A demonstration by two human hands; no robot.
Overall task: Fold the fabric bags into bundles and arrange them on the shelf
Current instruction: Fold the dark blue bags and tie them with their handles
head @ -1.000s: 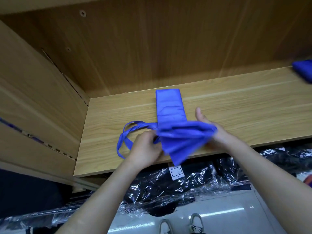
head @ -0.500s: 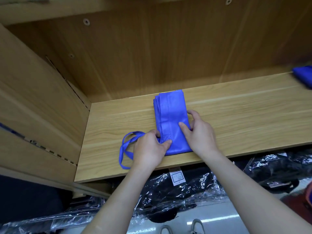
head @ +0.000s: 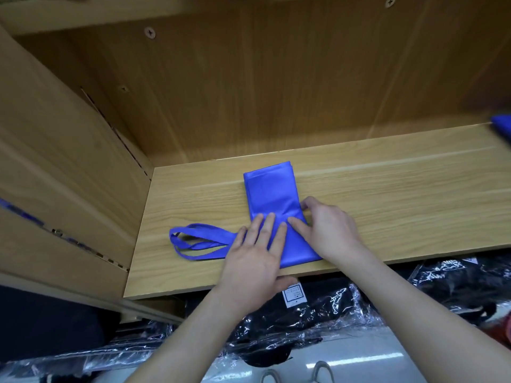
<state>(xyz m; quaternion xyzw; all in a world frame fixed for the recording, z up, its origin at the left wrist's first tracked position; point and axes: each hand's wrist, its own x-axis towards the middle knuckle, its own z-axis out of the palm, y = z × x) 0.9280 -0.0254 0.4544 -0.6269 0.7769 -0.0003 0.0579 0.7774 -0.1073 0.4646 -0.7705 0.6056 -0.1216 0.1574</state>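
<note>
Wooden shelf [head: 387, 203] fills the view. Fingers [head: 269, 225] of the left hand [head: 254, 261] lie straight and flat on the folded blue bag [head: 271, 189]. The right hand [head: 331, 230] presses beside them, uncurled, thumb at the bag's 3 o'clock edge. Handles [head: 199, 239] trail toward 9 o'clock. Below, the white label [head: 294, 294] on plastic-wrapped black packs [head: 331, 313] is unreadable.

Shop shelving [head: 387, 205], plastic-wrapped stock [head: 326, 324]

- Single head-worn wide-angle view, looking forward and down onto the light wood-grain shelf board [head: 387, 194], close in.
- The brown wooden back panel [head: 276, 92] fills the top; pale glossy floor [head: 359, 357] shows along the bottom edge.
</note>
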